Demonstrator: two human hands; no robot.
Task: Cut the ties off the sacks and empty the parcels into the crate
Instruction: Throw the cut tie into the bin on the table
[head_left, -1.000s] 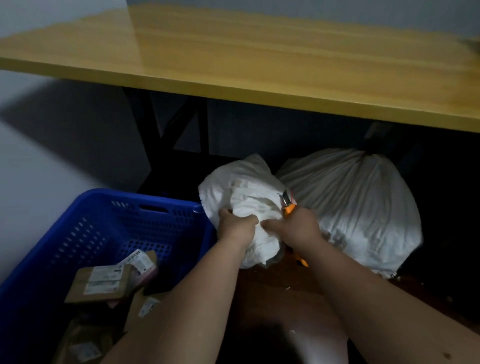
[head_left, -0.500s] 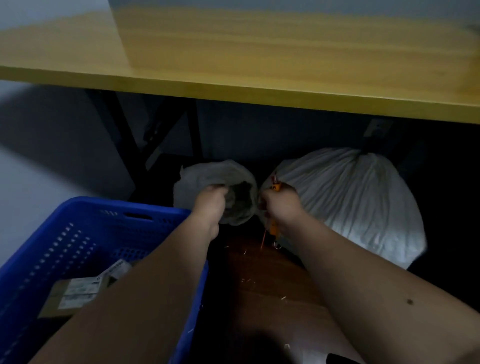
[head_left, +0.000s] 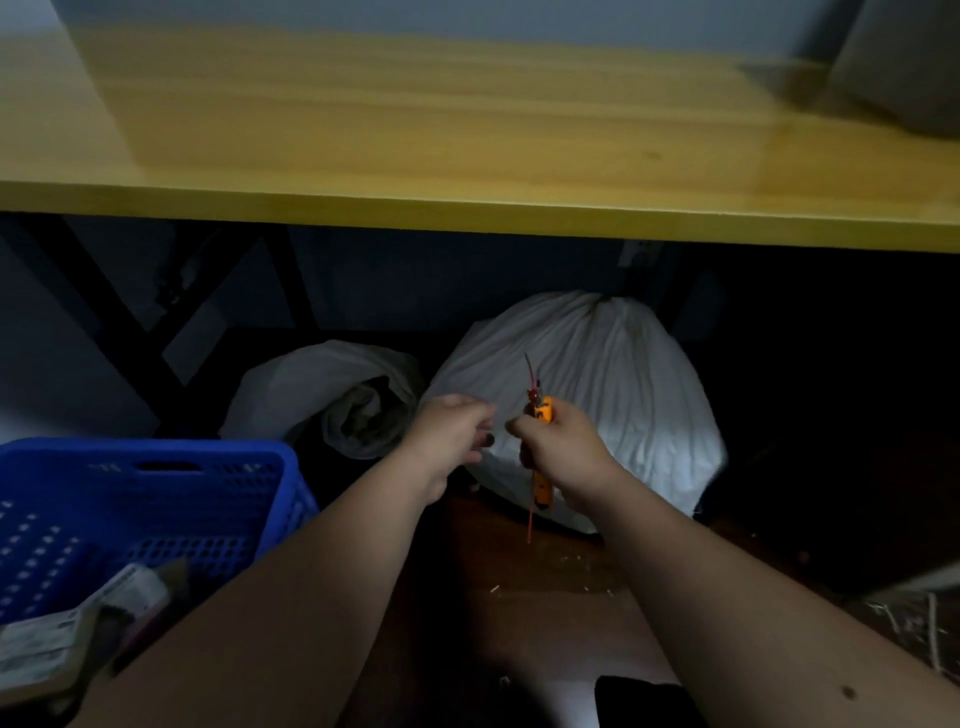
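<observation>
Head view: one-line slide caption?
Under a yellow table, right hand grips orange cutters; tied sack behind, blue crate left.

Dim, soft picture: sheen on the tabletop (head_left: 467, 130), deep shadow beneath, edges perhaps slightly bowed.

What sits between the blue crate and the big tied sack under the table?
In the head view, an emptied white sack lies slumped, mouth open, between the blue crate and the tied sack; the left hand hovers nearby.

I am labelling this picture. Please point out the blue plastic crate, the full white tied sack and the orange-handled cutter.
blue plastic crate (head_left: 171, 453), head view, far rim.
full white tied sack (head_left: 618, 379), head view, front cloth.
orange-handled cutter (head_left: 543, 492), head view, lower handle.
</observation>
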